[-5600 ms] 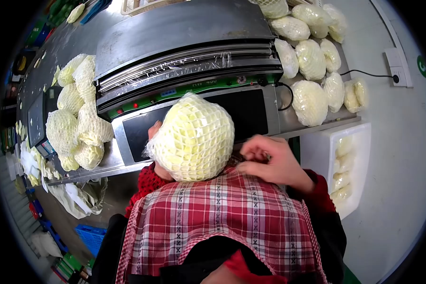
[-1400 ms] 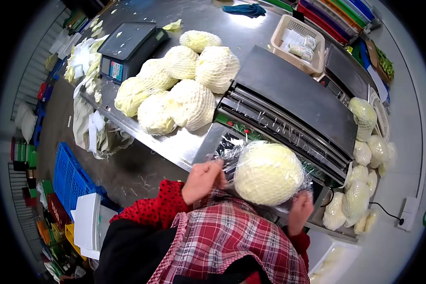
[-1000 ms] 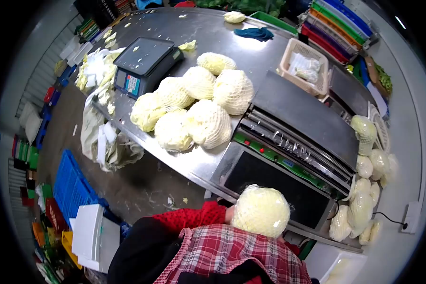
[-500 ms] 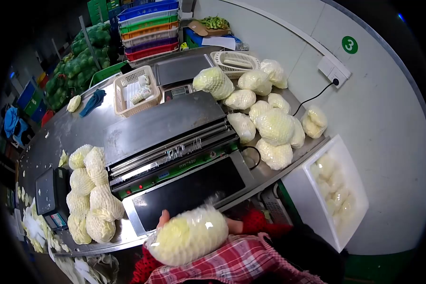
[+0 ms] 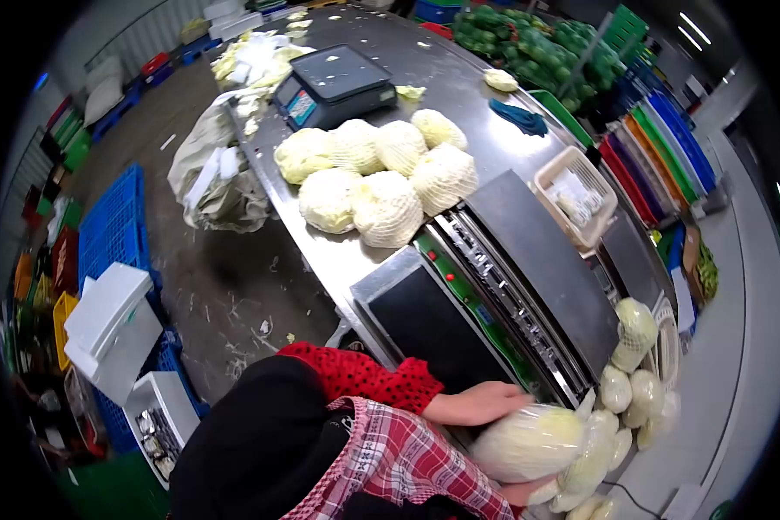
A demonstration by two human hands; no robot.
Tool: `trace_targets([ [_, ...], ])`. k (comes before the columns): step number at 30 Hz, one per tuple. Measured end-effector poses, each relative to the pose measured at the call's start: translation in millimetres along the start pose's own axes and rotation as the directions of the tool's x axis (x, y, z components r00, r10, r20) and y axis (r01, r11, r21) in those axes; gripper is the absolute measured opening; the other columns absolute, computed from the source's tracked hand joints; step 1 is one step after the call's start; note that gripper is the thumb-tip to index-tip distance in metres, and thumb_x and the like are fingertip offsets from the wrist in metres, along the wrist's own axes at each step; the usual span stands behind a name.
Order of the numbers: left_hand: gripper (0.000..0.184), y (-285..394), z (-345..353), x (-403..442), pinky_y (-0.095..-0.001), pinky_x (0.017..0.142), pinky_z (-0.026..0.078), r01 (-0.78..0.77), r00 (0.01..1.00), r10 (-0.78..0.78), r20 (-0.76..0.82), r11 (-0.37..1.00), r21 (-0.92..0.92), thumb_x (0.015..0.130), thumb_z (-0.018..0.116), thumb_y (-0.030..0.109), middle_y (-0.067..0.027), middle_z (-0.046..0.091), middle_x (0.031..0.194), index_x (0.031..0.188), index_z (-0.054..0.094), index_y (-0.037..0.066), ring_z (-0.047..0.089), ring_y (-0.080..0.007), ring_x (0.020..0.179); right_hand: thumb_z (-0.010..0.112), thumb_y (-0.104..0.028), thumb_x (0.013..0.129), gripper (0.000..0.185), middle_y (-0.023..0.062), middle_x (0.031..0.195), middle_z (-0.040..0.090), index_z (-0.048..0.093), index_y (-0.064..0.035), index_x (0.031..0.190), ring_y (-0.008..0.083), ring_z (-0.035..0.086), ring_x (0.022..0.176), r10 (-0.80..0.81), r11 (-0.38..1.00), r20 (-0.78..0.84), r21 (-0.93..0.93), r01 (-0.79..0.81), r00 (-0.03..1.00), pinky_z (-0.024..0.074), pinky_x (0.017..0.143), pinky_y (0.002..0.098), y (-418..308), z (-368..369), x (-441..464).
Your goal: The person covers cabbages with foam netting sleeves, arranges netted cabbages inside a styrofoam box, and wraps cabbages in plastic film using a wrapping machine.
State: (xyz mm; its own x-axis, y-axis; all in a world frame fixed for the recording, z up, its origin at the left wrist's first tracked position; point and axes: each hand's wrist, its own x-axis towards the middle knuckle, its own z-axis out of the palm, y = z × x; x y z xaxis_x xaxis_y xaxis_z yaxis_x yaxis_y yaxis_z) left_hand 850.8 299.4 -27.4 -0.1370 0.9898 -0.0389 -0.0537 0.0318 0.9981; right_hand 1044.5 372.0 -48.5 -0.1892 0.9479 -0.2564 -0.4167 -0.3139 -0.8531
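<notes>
A Chinese cabbage (image 5: 529, 444), pale yellow-white and wrapped in shiny clear film, is held between my two hands at the lower right. My left hand (image 5: 481, 403) lies along its upper side, fingertips near the sealing machine's edge. My right hand (image 5: 527, 492) supports the lower end, with its fingers mostly hidden by the cabbage. Just above is the film-wrapping machine (image 5: 503, 321) with its black plate and metal rollers. Several film-wrapped cabbages (image 5: 646, 394) lie piled to the right, close to the one I hold.
Net-covered cabbages (image 5: 388, 208) sit beyond the machine's far end. Behind them stands a black scale (image 5: 334, 82). A cream basket (image 5: 576, 199) with white rolls and a blue cloth (image 5: 518, 117) rest on the metal table (image 5: 312, 260). Foam boxes (image 5: 113, 321) stand on the floor at left.
The view has swung to the left, showing more floor. The wrapped cabbage has moved from in front of my apron toward the pile of wrapped ones, with both hands on it.
</notes>
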Motion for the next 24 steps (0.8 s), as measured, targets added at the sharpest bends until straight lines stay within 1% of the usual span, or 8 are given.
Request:
trace_targets([
  [3, 0.033, 41, -28, -15, -0.0288, 0.074, 0.05, 0.081, 0.996, -0.073, 0.057, 0.985, -0.15, 0.096, 0.054, 0.032, -0.0083, 0.067, 0.086, 0.099, 0.064, 0.0, 0.064, -0.0142, 0.082, 0.04, -0.066, 0.09, 0.085, 0.0252, 0.136, 0.047, 0.038, 0.004, 0.138, 0.0344, 0.052, 0.119, -0.041, 0.988, -0.067, -0.154, 0.03, 0.997, 0.0439, 0.1, 0.0443, -7, -8, 39],
  [6, 0.023, 14, -72, -45, -0.0271, 0.063, 0.049, -0.124, 0.948, 0.121, -0.294, 0.992, 0.008, 0.092, 0.062, 0.023, -0.0069, 0.065, 0.076, 0.096, 0.065, 0.001, 0.061, -0.012, 0.068, 0.043, -0.065, 0.089, 0.084, 0.0258, 0.135, 0.048, 0.04, 0.005, 0.137, 0.0347, 0.053, 0.118, -0.127, 0.945, -0.141, -0.317, 0.077, 0.982, 0.0442, 0.099, 0.0448, -19, -12, 75],
  [9, 0.024, -3, -117, -85, -0.0305, 0.056, 0.049, -0.027, 0.731, 0.174, -0.66, 0.973, 0.227, 0.09, 0.063, 0.027, -0.0092, 0.063, 0.066, 0.09, 0.066, 0.003, 0.061, -0.0159, 0.058, 0.046, -0.063, 0.089, 0.084, 0.0264, 0.134, 0.049, 0.041, 0.006, 0.136, 0.035, 0.053, 0.117, -0.251, 0.85, -0.222, -0.515, 0.105, 0.942, 0.0446, 0.098, 0.0453, -42, -22, 112],
  [12, 0.02, -26, -152, -123, -0.0271, 0.057, 0.047, 0.219, 0.677, -0.015, -0.736, 0.959, 0.182, 0.089, 0.065, 0.021, -0.0056, 0.062, 0.068, 0.095, 0.067, 0.002, 0.057, -0.0105, 0.06, 0.049, -0.062, 0.088, 0.083, 0.027, 0.133, 0.05, 0.043, 0.0071, 0.134, 0.0353, 0.054, 0.117, -0.422, 0.677, -0.286, -0.73, 0.089, 0.86, 0.0449, 0.098, 0.0458, -80, -41, 147],
  [16, 0.02, -52, -206, -147, -0.0273, 0.062, 0.05, 0.222, 0.588, 0.063, -0.806, 0.946, 0.235, 0.088, 0.066, 0.021, -0.0086, 0.065, 0.071, 0.095, 0.067, 0.002, 0.063, -0.0124, 0.066, 0.053, -0.06, 0.087, 0.083, 0.0278, 0.131, 0.051, 0.044, 0.0085, 0.133, 0.0358, 0.054, 0.116, -0.686, 0.316, -0.361, -0.93, -0.189, 0.631, 0.0453, 0.097, 0.0464, -149, -67, 167],
  [18, 0.021, -57, -253, -157, -0.0298, 0.064, 0.052, 0.303, 0.519, 0.21, -0.829, 0.861, 0.408, 0.084, 0.069, 0.02, -0.0117, 0.068, 0.082, 0.095, 0.067, 0.002, 0.067, -0.0206, 0.071, 0.055, -0.059, 0.087, 0.082, 0.0282, 0.131, 0.051, 0.045, 0.0091, 0.132, 0.036, 0.054, 0.115, -0.781, 0.19, -0.271, -0.961, -0.2, 0.562, 0.0455, 0.096, 0.0467, -163, -63, 173],
  [20, 0.026, -59, -309, -167, -0.0332, 0.069, 0.053, 0.348, 0.445, 0.397, -0.803, 0.749, 0.564, 0.082, 0.069, 0.022, -0.0127, 0.067, 0.095, 0.101, 0.066, 0.004, 0.066, -0.0259, 0.082, 0.051, -0.038, 0.097, 0.059, 0.0284, 0.126, 0.054, 0.047, 0.0104, 0.13, 0.0368, 0.053, 0.117, -0.788, 0.062, 0.113, -0.963, 0.261, 0.605, 0.0413, 0.102, 0.04, -148, -78, 215],
  [24, 0.049, -43, -413, -167, -0.0425, 0.093, 0.045, 0.387, 0.459, 0.576, -0.676, 0.556, 0.736, 0.082, 0.067, 0.029, -0.0172, 0.056, 0.127, 0.123, 0.057, 0.004, 0.054, -0.033, 0.116, 0.05, -0.013, 0.098, 0.043, 0.0173, 0.136, 0.049, 0.042, 0.0004, 0.138, 0.0262, 0.052, 0.116, -0.783, -0.078, 0.38, -0.845, 0.528, 0.492, 0.0433, 0.097, 0.0356, -22, 154, 110],
])
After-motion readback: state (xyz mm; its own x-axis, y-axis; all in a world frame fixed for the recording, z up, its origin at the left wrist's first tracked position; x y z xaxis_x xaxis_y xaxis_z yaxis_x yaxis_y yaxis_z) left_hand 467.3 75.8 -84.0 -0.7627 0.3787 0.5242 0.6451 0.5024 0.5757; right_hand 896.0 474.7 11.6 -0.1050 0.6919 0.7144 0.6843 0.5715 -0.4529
